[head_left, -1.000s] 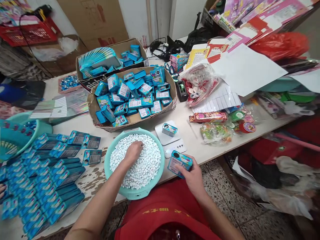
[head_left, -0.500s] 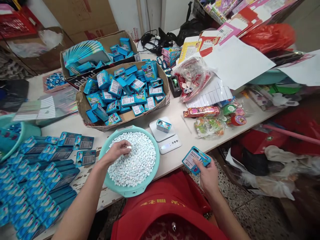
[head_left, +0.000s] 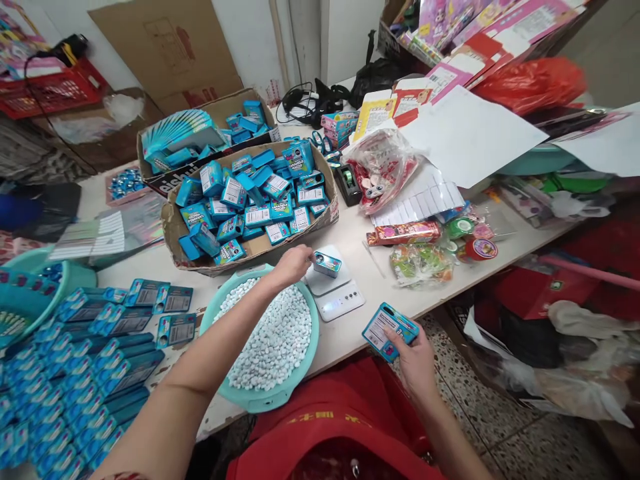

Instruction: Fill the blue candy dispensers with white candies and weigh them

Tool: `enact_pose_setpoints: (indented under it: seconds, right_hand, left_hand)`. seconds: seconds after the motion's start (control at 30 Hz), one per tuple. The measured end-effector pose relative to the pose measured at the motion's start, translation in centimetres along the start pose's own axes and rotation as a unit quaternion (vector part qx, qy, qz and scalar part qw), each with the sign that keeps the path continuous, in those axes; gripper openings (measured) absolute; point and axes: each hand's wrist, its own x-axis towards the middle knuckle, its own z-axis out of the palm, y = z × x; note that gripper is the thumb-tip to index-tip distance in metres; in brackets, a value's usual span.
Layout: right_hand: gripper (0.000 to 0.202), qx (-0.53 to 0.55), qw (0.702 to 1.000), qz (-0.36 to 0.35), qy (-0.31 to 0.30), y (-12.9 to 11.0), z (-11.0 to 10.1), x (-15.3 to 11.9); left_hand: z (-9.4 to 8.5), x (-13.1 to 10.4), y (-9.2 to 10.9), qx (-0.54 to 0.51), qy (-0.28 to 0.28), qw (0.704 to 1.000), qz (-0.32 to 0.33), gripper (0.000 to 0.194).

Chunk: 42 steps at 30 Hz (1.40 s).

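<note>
My left hand (head_left: 296, 265) reaches across the basin with its fingers pinched at the left end of a small blue candy box (head_left: 327, 264). That box stands on a white digital scale (head_left: 342, 301); whatever the fingertips hold is hidden. Under my left forearm, the turquoise basin (head_left: 313, 365) holds a heap of small white candies (head_left: 273, 343). Beyond the table's front edge, my right hand (head_left: 416, 357) grips another blue candy box (head_left: 389, 331), tilted with its printed label up.
Behind the basin, a cardboard box (head_left: 200, 263) is heaped with blue candy boxes. Rows of similar boxes (head_left: 107, 360) cover the table's left side. A tape dispenser (head_left: 349, 185), wrapped sweets (head_left: 421, 265) and papers (head_left: 480, 137) lie to the right.
My left hand has moved from the white candies, up and right, to the box on the scale. My right hand keeps its box in nearly the same place. The view has shifted slightly.
</note>
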Motion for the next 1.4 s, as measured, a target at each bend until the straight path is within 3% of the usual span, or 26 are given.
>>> enact_pose_setpoints:
  seconds: [0.1, 0.2, 0.37, 0.53, 0.73, 0.87, 1.1, 1.3, 1.4]
  right_hand:
    - [0.048, 0.002, 1.0, 0.001, 0.017, 0.2, -0.8, 0.2]
    - [0.05, 0.011, 0.999, 0.013, 0.04, 0.3, -1.5, 0.3]
    - [0.051, 0.033, 0.998, 0.031, 0.047, 0.1, -1.9, 0.5]
    - [0.048, 0.03, 0.999, 0.019, 0.036, -0.2, -1.9, 0.8]
    - [0.05, 0.036, 0.998, 0.024, 0.035, -0.2, -1.9, 0.5]
    - [0.051, 0.026, 0.999, 0.028, 0.037, 0.0, -1.7, 0.0]
    - [0.051, 0.02, 0.999, 0.031, 0.029, 0.8, -1.6, -0.6]
    - [0.049, -0.004, 0.999, 0.015, 0.042, 1.0, -1.8, -0.4]
    - [0.05, -0.006, 0.999, 0.013, 0.048, 0.7, -1.8, -0.3]
  left_hand:
    - [0.9, 1.9, 1.3, 0.078, -0.004, 0.996, 0.034, 0.028]
    - [1.3, 2.4, 1.5, 0.107, 0.0, 0.993, 0.049, 0.029]
    - [0.7, 2.3, 1.3, 0.043, 0.045, 0.997, 0.043, 0.03]
    - [-0.2, -0.6, 0.1, -0.072, 0.128, 0.989, -0.021, 0.022]
    - [-0.4, -5.7, -2.2, -0.098, 0.139, 0.978, -0.124, 0.022]
    - [-0.5, -6.7, -2.8, -0.107, 0.136, 0.974, -0.147, 0.024]
    - [0.0, -3.3, -0.8, -0.062, 0.102, 0.991, -0.066, 0.026]
    - [2.4, 0.7, 2.5, 0.051, 0.005, 0.998, 0.036, 0.06]
    - [2.0, -0.1, 2.3, 0.054, 0.017, 0.998, 0.009, 0.046]
